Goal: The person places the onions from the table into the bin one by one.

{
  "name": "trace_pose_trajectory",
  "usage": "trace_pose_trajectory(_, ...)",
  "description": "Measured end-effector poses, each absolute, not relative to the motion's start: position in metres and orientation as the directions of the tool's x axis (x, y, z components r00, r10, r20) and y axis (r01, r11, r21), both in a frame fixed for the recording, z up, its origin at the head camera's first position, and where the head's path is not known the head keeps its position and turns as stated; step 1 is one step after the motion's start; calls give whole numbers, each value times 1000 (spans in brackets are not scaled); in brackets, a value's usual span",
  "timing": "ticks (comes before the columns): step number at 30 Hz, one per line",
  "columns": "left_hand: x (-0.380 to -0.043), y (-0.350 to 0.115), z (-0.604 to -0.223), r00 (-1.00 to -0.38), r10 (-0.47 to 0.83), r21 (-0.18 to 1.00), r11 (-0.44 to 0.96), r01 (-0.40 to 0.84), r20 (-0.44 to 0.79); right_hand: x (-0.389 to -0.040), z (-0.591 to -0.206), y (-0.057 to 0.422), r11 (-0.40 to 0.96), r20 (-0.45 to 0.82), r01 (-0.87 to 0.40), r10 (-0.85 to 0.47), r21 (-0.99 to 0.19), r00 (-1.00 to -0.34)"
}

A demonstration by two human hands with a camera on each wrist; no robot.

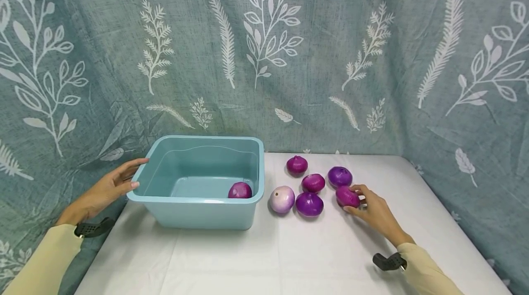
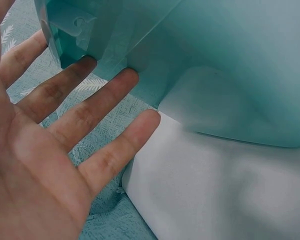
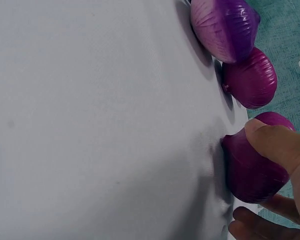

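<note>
At the left rim of a light blue plastic bin, my left hand has its fingers spread and nearly straight. In the left wrist view those fingers lie along the outside of the bin's wall. One red onion lies inside the bin. On the right, my right hand holds another red onion low at the table, thumb on one side and fingers on the other. The right wrist view shows the thumb across this glossy onion.
Between the bin and my right hand lie several onions: a pale one, a dark purple one, two magenta ones and a violet one. A white cloth covers the table. Behind hangs a teal leaf-patterned curtain.
</note>
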State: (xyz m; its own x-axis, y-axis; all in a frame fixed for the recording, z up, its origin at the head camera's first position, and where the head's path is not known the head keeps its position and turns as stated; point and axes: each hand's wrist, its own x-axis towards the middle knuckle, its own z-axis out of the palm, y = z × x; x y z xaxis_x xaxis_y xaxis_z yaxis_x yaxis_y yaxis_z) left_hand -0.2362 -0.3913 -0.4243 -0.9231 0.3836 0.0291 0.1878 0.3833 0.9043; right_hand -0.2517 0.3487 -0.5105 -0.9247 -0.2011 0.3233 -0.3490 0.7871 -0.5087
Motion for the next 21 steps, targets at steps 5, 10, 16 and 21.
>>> trace_pose_trajectory(5, -236, -391, -424, -924, 382, 905, 384, 183, 24, -252, -511, 349, 786, 298, -308, -166, -536, -940)
trace_pose_trajectory(10, -236, -391, -423, -921, 388, 906, 380, 187, 27, -253, -512, 348, 806, 280, -279, -147, -522, -949)
trace_pose_trajectory(16, -235, -390, -424, -918, 396, 900, 388, 200, 33, -254, -514, 348, 802, 246, -242, -123, -545, -961)
trace_pose_trajectory(21, -235, -390, -424, -917, 397, 894, 394, 212, 43, -253, -514, 349, 789, 226, -220, -105, -574, -968)
